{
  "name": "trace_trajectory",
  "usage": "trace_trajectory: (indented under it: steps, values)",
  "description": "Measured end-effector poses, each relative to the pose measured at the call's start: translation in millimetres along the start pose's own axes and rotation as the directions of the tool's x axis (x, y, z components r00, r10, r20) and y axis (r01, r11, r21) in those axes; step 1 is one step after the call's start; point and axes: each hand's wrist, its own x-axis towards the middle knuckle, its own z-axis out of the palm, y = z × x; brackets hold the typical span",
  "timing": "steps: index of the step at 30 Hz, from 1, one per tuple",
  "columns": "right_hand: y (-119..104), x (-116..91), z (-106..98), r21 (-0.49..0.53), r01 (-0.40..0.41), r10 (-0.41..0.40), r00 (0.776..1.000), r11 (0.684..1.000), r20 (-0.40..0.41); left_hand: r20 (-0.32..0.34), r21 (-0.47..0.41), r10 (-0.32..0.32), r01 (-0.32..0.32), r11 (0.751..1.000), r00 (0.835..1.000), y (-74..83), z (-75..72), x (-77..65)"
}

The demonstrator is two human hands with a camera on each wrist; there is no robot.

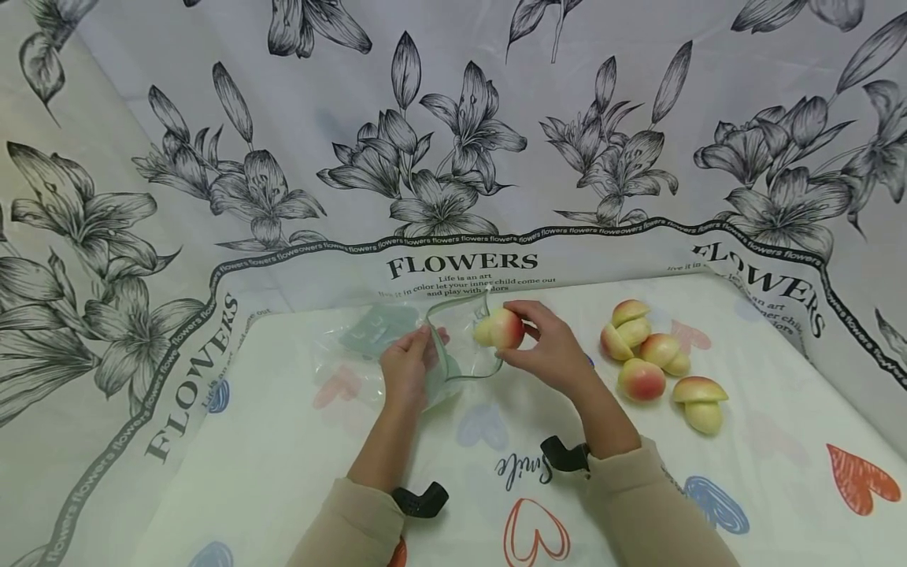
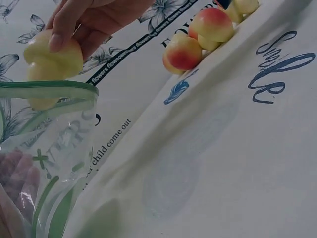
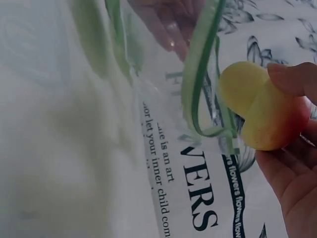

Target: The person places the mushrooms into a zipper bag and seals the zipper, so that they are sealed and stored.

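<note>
My right hand [image 1: 553, 346] pinches a toy mushroom [image 1: 505, 328] between thumb and fingers. Its cap is red and yellow, and its pale yellow stem points left at the mouth of a clear zip bag [image 2: 69, 139] with a green rim. In the left wrist view the stem's tip shows through the plastic just below the rim; whether it is inside or behind cannot be told. My left hand [image 1: 407, 366] holds the bag's left side, its fingers seen through the plastic in both wrist views. The bag's mouth gapes toward the mushroom.
Several more toy mushrooms [image 1: 641, 379] lie in a cluster on the table right of my right hand. The white tablecloth [image 1: 262, 472] carries heart prints and lettering. A flower-printed curtain [image 1: 453, 157] stands behind and at both sides. Black wrist mounts [image 1: 421, 500] sit at my sleeves.
</note>
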Motion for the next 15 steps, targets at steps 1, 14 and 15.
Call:
trace_trajectory:
  steps: [1,14,15]
  values:
    - [-1.1,-0.3,4.4,-0.020,0.010,-0.010,1.000,1.000,0.019,0.001,0.006,0.000,0.000,1.000,1.000,0.0,0.2,-0.7]
    - [-1.9,-4.4,28.4,-0.263,0.125,-0.105,0.991,0.957,0.088,0.016,-0.047,0.020,-0.019,0.999,1.000,-3.4,7.0,-3.5]
    - [-1.4,-4.5,29.0,-0.280,0.125,-0.104,0.991,0.952,0.086,0.017,-0.049,0.019,-0.018,0.999,1.000,-3.6,7.4,-3.8]
